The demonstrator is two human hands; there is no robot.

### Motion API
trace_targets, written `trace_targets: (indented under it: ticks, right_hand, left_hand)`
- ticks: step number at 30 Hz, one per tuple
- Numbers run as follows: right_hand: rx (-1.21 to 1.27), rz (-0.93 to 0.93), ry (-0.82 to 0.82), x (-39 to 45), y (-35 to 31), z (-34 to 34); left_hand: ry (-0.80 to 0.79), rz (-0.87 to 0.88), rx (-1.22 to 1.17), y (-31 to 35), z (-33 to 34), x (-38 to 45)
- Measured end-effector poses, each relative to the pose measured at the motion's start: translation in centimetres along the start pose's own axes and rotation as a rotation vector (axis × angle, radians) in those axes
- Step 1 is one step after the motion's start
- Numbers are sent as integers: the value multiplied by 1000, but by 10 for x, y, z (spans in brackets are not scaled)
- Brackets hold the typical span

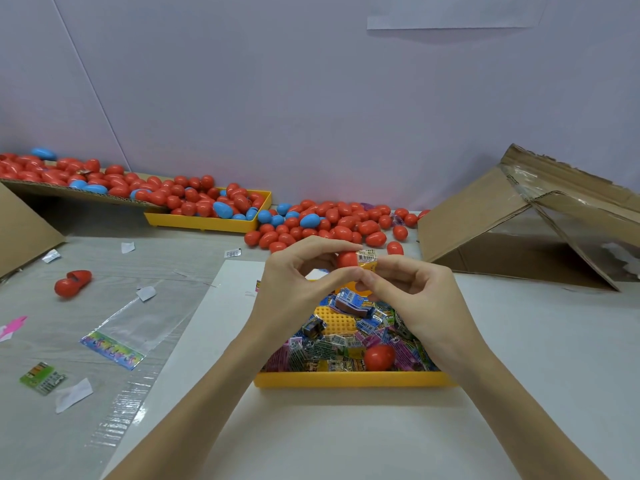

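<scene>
– Red egg [346, 259] up in the air, do you see it; the left hand [294, 282] grips it, thumb below and fingers curled over the top, just above the far end of the near yellow tray [346, 380].
– I see it; and the right hand [415, 292]?
– It pinches a small packet [368, 261] between thumb and forefinger, with the other fingers loosely curled; the packet touches the egg's right side; from where I stand I cannot tell whether the egg is open or closed.
– What lies in the tray under them?
– A heap of little printed packets [332, 344] in many colours; a second egg [379, 356], also red, sits on top of them near the front wall.
– And the rest of the table [519, 341]?
– Along the wall runs a long pile of eggs [332, 220], mostly red, some blue; part of it fills a far yellow tray [201, 221]; part lies on a cardboard flap [69, 195] that slopes down to that tray; at the right a cardboard box [502, 230] lies tipped over; at the left a split egg [72, 284] lies alone, its two red halves touching; near it are a clear bag [128, 327] with a coloured strip, a green packet [43, 378] and a few scraps of paper [74, 393].
</scene>
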State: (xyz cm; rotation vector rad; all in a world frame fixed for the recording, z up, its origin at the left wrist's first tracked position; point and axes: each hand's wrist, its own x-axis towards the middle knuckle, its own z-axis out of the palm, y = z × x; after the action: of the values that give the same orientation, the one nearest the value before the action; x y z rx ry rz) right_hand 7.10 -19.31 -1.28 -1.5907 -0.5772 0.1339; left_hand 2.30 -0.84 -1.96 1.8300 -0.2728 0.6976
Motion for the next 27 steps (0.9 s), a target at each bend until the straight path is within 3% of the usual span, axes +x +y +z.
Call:
trace_targets:
  ticks: [8,12,19,27]
  right_hand:
    - [230,121,1,1,-4,-1]
    - [360,246,-64,0,-4,4]
    - [607,513,-159,1,-7,5]
    - [760,653,-132,3,-5,4]
  left_hand:
    - [-119,171,226,0,-1,2]
    - [-32,266,353,1,-1,2]
    - [-139,365,588,-6,-9,3]
    - [-241,303,484,-12,1,0]
